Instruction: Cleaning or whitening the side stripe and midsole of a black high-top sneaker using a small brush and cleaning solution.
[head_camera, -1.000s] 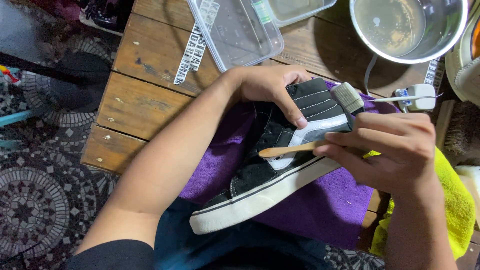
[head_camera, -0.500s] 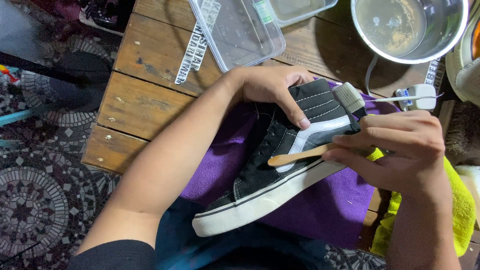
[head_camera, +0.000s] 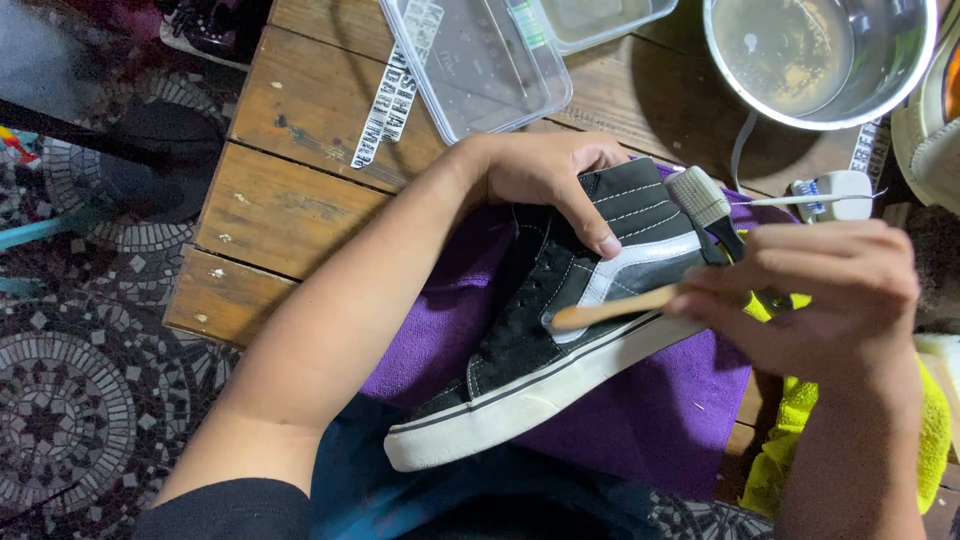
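A black high-top sneaker (head_camera: 545, 330) with a white stripe and white sole lies on its side on a purple cloth (head_camera: 640, 420), toe toward me. My left hand (head_camera: 550, 175) grips the shoe's upper near the ankle, thumb pressed on its side. My right hand (head_camera: 820, 290) is closed on a wooden-handled brush (head_camera: 610, 310), whose tip rests against the white stripe. The brush's bristles are hidden.
A metal pot of cloudy water (head_camera: 815, 55) stands at the far right of the wooden table (head_camera: 300, 210). Clear plastic containers (head_camera: 480, 60), a grey-bristled brush (head_camera: 705, 200), a white toothbrush (head_camera: 830, 195) and a yellow cloth (head_camera: 800, 440) lie around. Patterned floor tiles (head_camera: 70, 400) lie left.
The brush tip has slid a little along the shoe's white stripe, and my right hand has shifted slightly right. My left hand keeps its hold.
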